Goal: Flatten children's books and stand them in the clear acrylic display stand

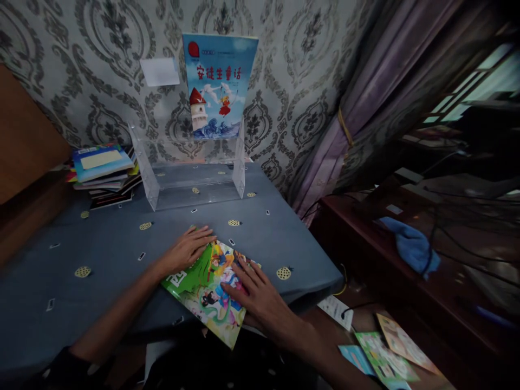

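Observation:
A green picture book (219,298) with colourful cartoon figures lies at an angle on the blue tablecloth, one corner jutting past the table's near edge. My left hand (190,249) rests flat across its upper left part, fingers stretched out. On the right part of the cover lies my right hand (255,295), its fingers extended and slightly apart. Beyond both hands stands a clear acrylic rack (190,192). A blue storybook (221,89) with red Chinese characters is propped upright at the rack's upper right, against the wall.
A stack of books (105,170) sits at the back left of the table (109,238). More booklets (385,355) lie low down at the right. Farther right is a dark red cabinet (365,238) with cables and a blue cloth (412,246). A purple curtain (345,119) hangs beside the wall.

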Motion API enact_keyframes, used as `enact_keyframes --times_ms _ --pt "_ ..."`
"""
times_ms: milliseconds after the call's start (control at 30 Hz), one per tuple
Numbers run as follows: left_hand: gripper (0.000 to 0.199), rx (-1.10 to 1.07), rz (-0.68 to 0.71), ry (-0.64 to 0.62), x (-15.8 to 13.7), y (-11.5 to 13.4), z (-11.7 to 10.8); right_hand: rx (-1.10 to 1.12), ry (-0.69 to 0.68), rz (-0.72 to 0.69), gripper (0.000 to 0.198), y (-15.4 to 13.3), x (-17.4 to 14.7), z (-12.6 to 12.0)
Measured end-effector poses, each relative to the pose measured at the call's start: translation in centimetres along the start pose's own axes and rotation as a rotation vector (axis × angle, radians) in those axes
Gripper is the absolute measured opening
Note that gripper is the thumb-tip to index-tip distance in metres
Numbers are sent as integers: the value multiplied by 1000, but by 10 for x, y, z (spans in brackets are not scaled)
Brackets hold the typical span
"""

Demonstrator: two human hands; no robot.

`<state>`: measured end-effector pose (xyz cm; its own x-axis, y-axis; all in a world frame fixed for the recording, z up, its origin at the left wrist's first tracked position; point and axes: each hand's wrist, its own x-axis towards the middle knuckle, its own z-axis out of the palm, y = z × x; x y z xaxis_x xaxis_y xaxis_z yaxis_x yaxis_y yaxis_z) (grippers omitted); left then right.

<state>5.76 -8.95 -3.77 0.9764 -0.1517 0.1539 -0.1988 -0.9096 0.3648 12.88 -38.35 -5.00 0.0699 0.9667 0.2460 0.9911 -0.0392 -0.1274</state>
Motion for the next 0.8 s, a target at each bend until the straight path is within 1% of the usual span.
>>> enact_keyframes --times_ms 67,167,233,300,333,400,467,500,567,633,733,800 --pt "44 -71 -13 -27 -5 0 -7 1 49 -41 61 6 1 -4" --pt "44 -253 -62 -80 -14 -5 -28 61 156 -65 48 14 9 -14" --pt "47 -437 -156 -106 -23 -11 -44 164 230 -44 42 17 18 -24" --pt "57 -671 -297 -88 -34 -17 -57 326 285 2 38 19 28 -34" --pt "64 -800 -363 -42 -41 -20 -61 422 308 31 37 20 33 -38" --pt "79 -1039 -430 125 -52 -24 -63 610 363 120 34 21 45 -44" --pt "87 -1199 -403 335 -58 -25 -58 740 446 239 30 23 56 -48" --pt "87 -1238 -379 416 -57 -24 -55 781 498 291 30 24 61 -49" --pt "82 -1233 -352 516 -51 -22 -50 843 608 369 32 25 71 -52" --pt "74 -1123 -383 570 -37 -18 -49 905 702 425 34 25 80 -55" --pt "69 -917 -406 654 -10 -13 -58 1052 816 527 35 21 89 -57" --pt "63 -852 -377 701 9 -12 -68 1252 892 595 34 15 93 -56"
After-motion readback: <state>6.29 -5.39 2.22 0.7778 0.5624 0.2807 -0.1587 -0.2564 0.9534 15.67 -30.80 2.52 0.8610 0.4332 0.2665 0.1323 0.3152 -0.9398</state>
